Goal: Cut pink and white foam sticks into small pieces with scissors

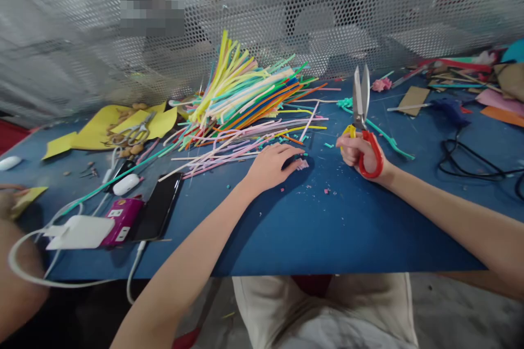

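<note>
My right hand [360,155] grips a pair of scissors [361,98] by its red and yellow handles. The blades point up and away from me and stand slightly apart. Low over the blue table, my left hand [275,166] has its fingers stretched out and its thumb apart from them. Small pink scraps [302,164] lie at its fingertips; whether it touches them I cannot tell. Just beyond that hand, loose pink pipe cleaners [245,133] are spread in front of a big multicoloured bundle of pipe cleaners [245,92]. Tiny teal clippings [328,145] are scattered between my hands.
On the left are a black phone [158,210], a purple box [123,221], a white charger [84,230] and cables. Yellow paper [92,131] lies behind them. A teal stem [385,136], a pink flower [381,84] and a blue glue gun [450,112] are at right. Another person's arm [18,278] shows far left.
</note>
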Demonstrator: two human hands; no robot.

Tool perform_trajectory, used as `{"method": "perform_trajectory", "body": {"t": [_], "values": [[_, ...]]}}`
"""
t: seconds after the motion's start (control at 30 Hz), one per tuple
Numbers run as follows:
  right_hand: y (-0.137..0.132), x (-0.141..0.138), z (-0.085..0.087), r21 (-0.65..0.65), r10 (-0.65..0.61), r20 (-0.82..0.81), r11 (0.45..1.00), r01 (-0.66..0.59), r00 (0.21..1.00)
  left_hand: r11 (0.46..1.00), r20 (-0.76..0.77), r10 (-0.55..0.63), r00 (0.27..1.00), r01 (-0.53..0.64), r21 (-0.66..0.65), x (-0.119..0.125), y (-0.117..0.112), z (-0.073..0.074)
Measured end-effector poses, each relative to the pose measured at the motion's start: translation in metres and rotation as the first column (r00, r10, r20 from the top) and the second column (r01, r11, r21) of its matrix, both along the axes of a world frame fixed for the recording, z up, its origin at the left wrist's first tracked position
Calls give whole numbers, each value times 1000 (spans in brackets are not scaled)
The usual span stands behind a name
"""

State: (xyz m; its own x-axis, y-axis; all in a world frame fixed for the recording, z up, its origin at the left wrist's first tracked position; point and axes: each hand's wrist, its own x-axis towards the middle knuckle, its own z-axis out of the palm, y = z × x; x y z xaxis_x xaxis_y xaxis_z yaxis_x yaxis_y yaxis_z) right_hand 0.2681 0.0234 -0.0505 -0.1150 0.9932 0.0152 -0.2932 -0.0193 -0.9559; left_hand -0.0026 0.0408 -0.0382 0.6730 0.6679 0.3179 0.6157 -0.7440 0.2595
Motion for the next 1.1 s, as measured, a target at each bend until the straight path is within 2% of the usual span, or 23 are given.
{"method": "perform_trajectory", "body": {"t": [0.23, 0.4, 0.57, 0.73, 0.8, 0.93, 1.03, 1.1], "values": [[-1, 1, 4, -26, -13, -38, 1000, 12, 999, 999, 81, 27, 996, -24, -38, 1, 2, -1], [-2, 8, 5, -31, -30, -52, 999, 28, 998, 995, 164, 102, 981, -98, -30, 1, 5, -1], [-4, 11, 4, -28, -58, -15, 998, 57, 998, 983, 183, 180, 966, -183, -3, 8, 7, 6], [-6, 11, 3, -9, -58, 8, 998, 58, 998, 934, 126, 353, 927, -356, 6, 23, 8, 11], [-5, 10, 3, -10, -59, 7, 998, 59, 998, 917, 55, 397, 916, -398, 25, 28, 10, 13], [-2, 10, 4, -21, -35, 53, 999, 36, 998, 853, -73, 522, 850, -520, 49, 40, 22, 20], [-1, 12, 7, -27, 40, 129, 999, -37, 991, 851, -138, 517, 845, -525, -24, 48, 32, 25], [0, 15, 10, -23, 97, 197, 995, -94, 976, 852, -129, 505, 854, -516, -83, 52, 36, 24]]}}
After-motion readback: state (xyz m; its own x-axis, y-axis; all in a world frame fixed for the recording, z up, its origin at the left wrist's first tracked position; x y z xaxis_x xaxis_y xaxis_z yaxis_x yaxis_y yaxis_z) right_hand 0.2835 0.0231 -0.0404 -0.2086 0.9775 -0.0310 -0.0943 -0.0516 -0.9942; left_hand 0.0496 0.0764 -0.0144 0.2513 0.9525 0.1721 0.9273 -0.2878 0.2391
